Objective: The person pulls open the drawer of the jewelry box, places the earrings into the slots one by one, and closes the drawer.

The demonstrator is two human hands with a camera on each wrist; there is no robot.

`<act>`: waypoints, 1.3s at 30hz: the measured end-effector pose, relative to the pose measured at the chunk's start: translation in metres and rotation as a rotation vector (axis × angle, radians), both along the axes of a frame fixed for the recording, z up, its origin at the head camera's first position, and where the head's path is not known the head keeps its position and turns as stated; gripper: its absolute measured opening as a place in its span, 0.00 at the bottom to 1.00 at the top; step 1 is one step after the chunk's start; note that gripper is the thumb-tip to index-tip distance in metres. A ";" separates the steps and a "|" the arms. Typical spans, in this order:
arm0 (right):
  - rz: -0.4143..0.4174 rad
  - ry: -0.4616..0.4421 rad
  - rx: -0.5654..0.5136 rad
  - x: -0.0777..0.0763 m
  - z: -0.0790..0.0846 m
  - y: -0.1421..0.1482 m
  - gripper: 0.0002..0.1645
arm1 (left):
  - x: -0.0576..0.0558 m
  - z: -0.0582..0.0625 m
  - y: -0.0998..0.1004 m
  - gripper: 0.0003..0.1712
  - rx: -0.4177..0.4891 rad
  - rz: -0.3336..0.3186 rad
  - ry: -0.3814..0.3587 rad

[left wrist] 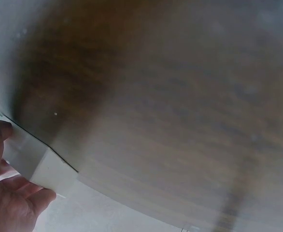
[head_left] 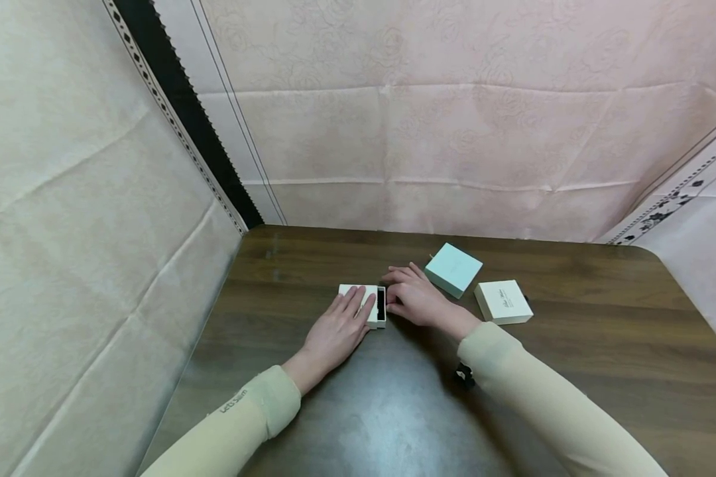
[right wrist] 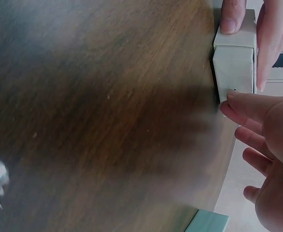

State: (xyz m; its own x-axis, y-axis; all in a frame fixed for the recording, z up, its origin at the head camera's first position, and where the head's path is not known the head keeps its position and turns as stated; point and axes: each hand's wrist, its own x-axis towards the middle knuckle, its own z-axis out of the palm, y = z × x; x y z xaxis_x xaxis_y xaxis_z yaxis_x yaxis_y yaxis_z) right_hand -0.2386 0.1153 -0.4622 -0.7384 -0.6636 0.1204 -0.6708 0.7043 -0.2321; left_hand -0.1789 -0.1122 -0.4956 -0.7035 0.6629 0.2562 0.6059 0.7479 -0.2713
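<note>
A small white box (head_left: 362,303) is seen lying flat on the dark wooden table (head_left: 602,371), a little left of the middle and near the far edge. The left hand (head_left: 337,328) is laid on top of the box with straight fingers (head_left: 358,301) stretched across its lid, so that the box is pressed down rather than gripped; in the left wrist view a thumb tip (left wrist: 1,129) is seen against the box's (left wrist: 35,162) pale side. A dark gap is shown at the right end of the box, where a black inside can be made out. The right hand (head_left: 414,297) is placed just beside that end, its fingertips (right wrist: 231,99) touching the box's (right wrist: 235,60) end face; the fingers are only loosely bent, and nothing is enclosed by them. Whether the inner part is pinched cannot be told. A mint green box (head_left: 453,269) is set just beyond the right hand, tilted up on one edge, and its corner (right wrist: 206,223) is caught in the right wrist view. Another white box (head_left: 504,301) with faint lettering on its lid lies flat to the right of it, apart from both hands. Pale cloth (head_left: 453,132) is hung behind and beside the table. Both forearms are covered by light beige sleeves (head_left: 549,391).
</note>
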 end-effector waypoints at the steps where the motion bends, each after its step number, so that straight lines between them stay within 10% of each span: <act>1: -0.001 -0.001 0.001 -0.001 -0.001 0.000 0.15 | 0.000 0.000 0.000 0.34 0.001 -0.002 0.003; 39: -0.018 -0.080 -0.030 -0.007 -0.007 -0.010 0.18 | -0.001 0.000 0.001 0.35 0.020 -0.004 -0.009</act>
State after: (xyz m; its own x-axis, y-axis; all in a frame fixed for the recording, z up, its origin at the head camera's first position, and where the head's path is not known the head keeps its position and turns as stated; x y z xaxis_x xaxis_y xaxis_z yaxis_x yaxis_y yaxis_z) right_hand -0.2453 0.1057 -0.4694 -0.7582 -0.6470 0.0801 -0.6365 0.7079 -0.3062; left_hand -0.1795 -0.1109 -0.4956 -0.7032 0.6607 0.2627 0.6115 0.7505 -0.2506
